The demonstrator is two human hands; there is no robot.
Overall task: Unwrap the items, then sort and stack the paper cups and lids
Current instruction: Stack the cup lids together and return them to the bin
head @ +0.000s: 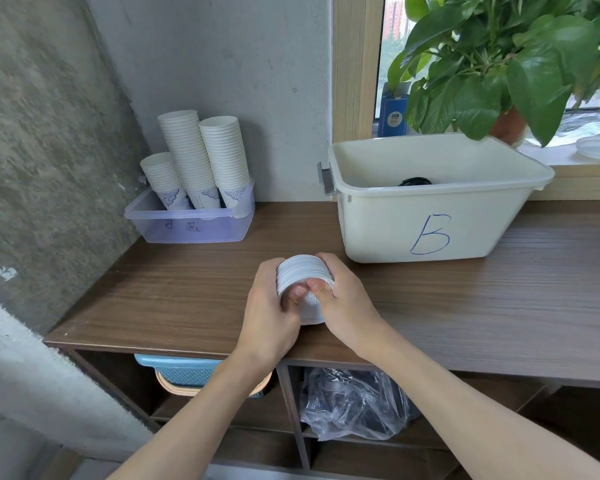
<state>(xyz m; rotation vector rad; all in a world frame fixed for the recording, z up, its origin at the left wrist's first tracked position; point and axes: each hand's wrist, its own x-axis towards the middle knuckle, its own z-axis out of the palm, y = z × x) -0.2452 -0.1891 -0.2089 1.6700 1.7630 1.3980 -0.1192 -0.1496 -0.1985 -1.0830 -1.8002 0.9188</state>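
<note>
— White lids (302, 271), squared yet?
— Being squared: left hand (271, 313) and right hand (347, 306) grip them, thumbs pressing, just above the counter (465, 306). Next probably needs a level set-down.

Brown wooden counter (465, 306) running across the middle of the frame, with open shelves beneath.

On its far left corner, against the grey wall, sits a clear purple tray (191, 226) holding three stacks of paper cups (201, 157). To the right of centre stands a white bin (430, 216) with a blue letter B on its near wall and a grey handle on its left end. The tray and the bin are well apart. At the centre of the frame, near the bin's lower left corner, the left hand (267, 317) and right hand (347, 306) grip a stack of white cups (303, 271); whether it touches the wood cannot be told. On the shelves below sit a blue basket (184, 370) at lower left and a crumpled clear plastic bag (354, 407) at lower centre.
</note>
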